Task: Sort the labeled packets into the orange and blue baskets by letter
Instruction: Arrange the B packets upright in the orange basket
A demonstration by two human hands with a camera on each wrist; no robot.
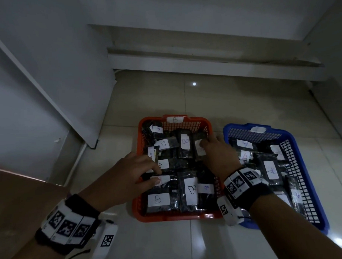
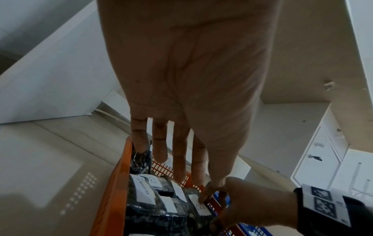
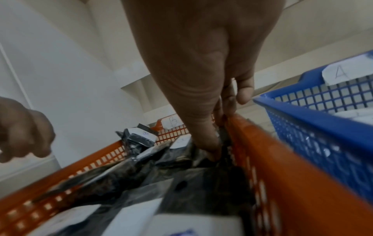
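The orange basket (image 1: 175, 217) carries a B tag (image 1: 175, 119) and holds several dark packets with white B labels. To its right, the blue basket (image 1: 241, 126) with an A tag (image 3: 341, 73) holds packets marked A. My left hand (image 1: 156, 175) is over the orange basket's left side, fingers (image 2: 179, 159) straight and holding nothing. My right hand (image 1: 205, 143) reaches into the far right of that basket. It pinches a B packet (image 2: 198, 206) by the basket's right wall (image 3: 282, 159), thumb (image 3: 210, 148) pressed on the plastic.
Both baskets sit on a pale tiled floor (image 1: 204, 101). White cabinet panels (image 1: 48, 85) rise on the left and a white ledge (image 1: 202, 58) runs behind. A brown surface (image 1: 17, 192) lies at my near left.
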